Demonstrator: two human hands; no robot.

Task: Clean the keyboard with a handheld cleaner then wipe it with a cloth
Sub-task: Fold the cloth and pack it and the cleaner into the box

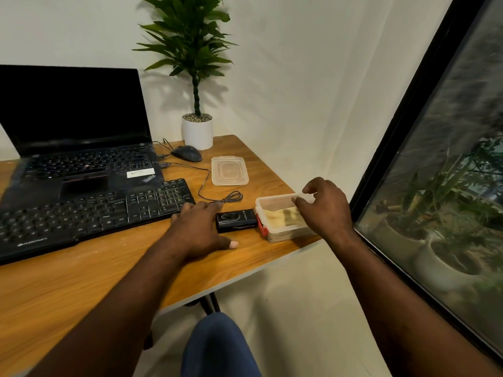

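The black keyboard [89, 213] lies on the wooden desk [81, 281], in front of an open laptop [76, 131]. Just off its right end the left hand [198, 229] rests palm down, fingers straight. Beside that hand lies the small black handheld cleaner [236, 219], next to an open clear plastic container [288, 232] holding a yellowish cloth [283, 216]. The right hand [325, 208] hangs over the container, fingers bent at its far rim; whether they grip it I cannot tell. The container's lid [230, 170] lies behind, near a mouse [187, 153].

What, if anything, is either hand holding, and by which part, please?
The left hand rests flat, holding nothing. The right hand curls over the container's rim; whether it grips cannot be told.
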